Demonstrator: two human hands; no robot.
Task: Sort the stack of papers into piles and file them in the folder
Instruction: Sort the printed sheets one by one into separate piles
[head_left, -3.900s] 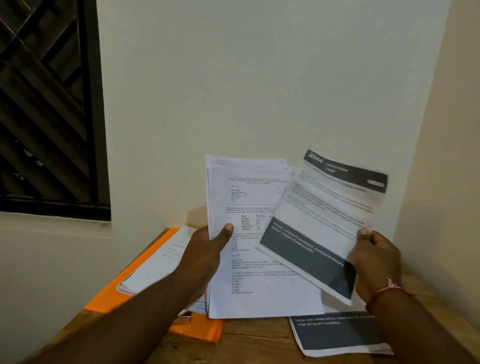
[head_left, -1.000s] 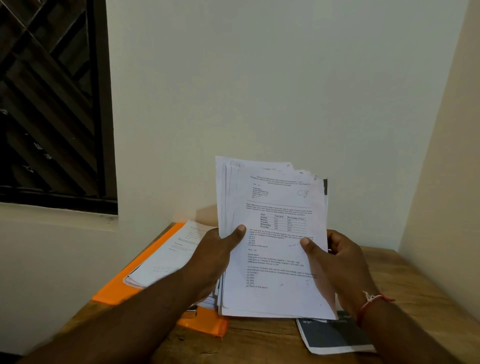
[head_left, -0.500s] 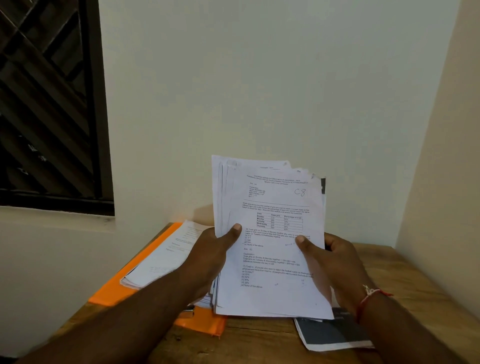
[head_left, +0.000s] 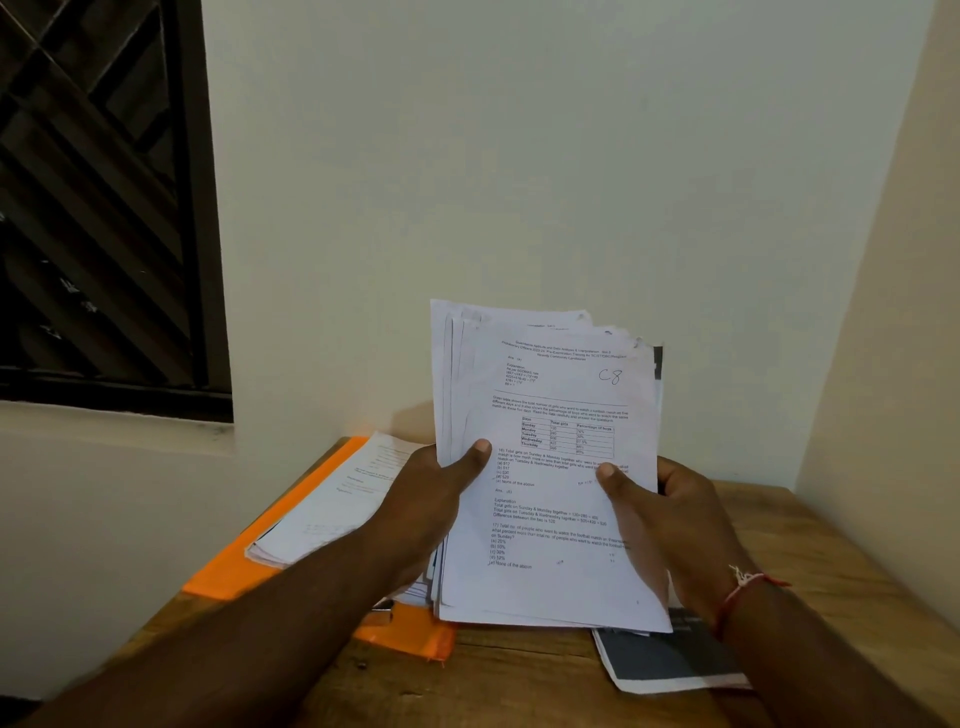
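The stack of papers (head_left: 558, 395) stands upright above the table (head_left: 519, 686), long side vertical; the left hand (head_left: 434, 501) grips its left edge, the right hand (head_left: 672, 519) its right edge; the orange folder (head_left: 223, 577) lies lower left, nearer the left hand.

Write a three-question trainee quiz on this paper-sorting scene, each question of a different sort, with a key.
1. True or false: the left hand and right hand both grip the stack of papers.
2. What lies on the orange folder? A) a pile of white sheets B) a pen C) a book
3. Fill in: handwritten on the stack's front, top right, is the mark ___.
Key: 1 true; 2 A; 3 C8.
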